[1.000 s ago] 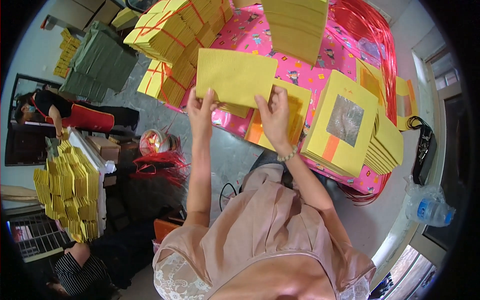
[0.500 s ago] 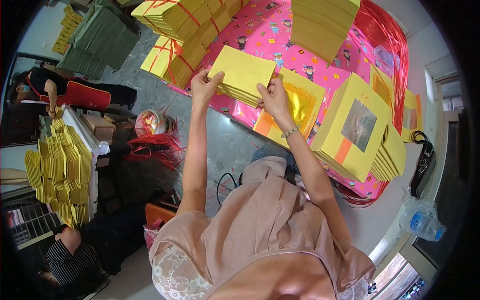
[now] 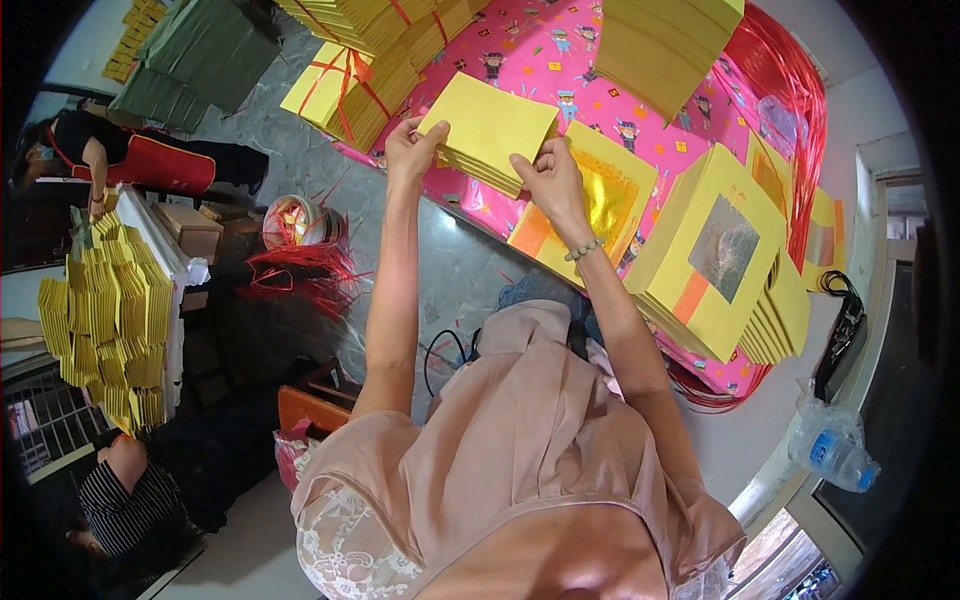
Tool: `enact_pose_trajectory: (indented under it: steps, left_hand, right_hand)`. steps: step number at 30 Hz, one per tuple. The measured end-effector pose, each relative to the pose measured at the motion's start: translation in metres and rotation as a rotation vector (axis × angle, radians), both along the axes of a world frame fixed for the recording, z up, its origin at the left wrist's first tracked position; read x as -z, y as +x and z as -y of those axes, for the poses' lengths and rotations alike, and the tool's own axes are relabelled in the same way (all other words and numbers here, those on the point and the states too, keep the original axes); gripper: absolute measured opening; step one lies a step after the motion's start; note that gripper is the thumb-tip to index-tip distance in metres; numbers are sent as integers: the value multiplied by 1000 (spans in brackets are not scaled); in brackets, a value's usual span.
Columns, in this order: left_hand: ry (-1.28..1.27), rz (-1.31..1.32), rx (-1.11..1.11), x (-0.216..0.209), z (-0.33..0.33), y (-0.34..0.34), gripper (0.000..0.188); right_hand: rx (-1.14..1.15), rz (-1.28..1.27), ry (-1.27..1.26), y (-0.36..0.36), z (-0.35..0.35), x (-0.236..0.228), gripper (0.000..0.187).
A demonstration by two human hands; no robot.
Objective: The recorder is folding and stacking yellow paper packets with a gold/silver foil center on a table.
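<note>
The yellow stack (image 3: 487, 140) of paper sheets is held flat above the pink cloth (image 3: 560, 60), its long axis running from upper left to lower right, the near long edge facing the person and showing the sheet edges. The left hand (image 3: 410, 150) grips the stack's left short end, thumb on top and fingers curled under it. The right hand (image 3: 550, 180) clasps the lower right corner, fingers closed over the edge, a bead bracelet at the wrist. Just under and right of the stack lies a gold-foil sheet (image 3: 590, 205) on the cloth, touching or nearly touching the right hand. Farther right stands a tilted pile of yellow sheets with a silver square (image 3: 715, 255), and behind it more fanned sheets. Above the stack, tied bundles (image 3: 375, 70) with red string crowd the left edge of the cloth, and a tall plain pile (image 3: 665, 40) stands at the top. Red string (image 3: 790, 100) hangs along the right side. A water bottle (image 3: 830, 450) lies at lower right. On the left, other people work beside stacked yellow paper (image 3: 105, 320).
</note>
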State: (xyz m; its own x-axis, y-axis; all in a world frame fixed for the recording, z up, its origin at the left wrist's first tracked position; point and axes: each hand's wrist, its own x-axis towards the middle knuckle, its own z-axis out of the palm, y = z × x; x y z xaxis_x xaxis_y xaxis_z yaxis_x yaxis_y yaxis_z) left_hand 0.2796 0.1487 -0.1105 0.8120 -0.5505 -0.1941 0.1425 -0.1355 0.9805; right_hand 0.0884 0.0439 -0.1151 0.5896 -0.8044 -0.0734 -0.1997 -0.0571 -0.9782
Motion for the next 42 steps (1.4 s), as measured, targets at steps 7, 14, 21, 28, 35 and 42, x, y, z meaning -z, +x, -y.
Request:
enact_pose_trajectory:
  steps: [7,14,21,28,35,42]
  left_hand:
    - [520,659,-98,-32,2,-30,46]
    - [142,1140,87,-4,12,-25,39]
    - [464,1288,360,6,17,-34,68]
    - [485,1311,379,10,18,-33,79]
    - [529,1298,412,8,19,-27,80]
    - [627,1305,491,-13,26,-23,81]
  right_hand:
    - [-31,-99,2,-2,9,7,31]
    - [-6,-82,51,-1,7,8,40]
    - [19,-163,-41,-2,4,3,42]
    - [35,2,-136,-33,-15,-3,40]
    - [-197,-449,-874,-126,-64,-27,54]
    - [-213,-458,-897,-136,-57,-1,48]
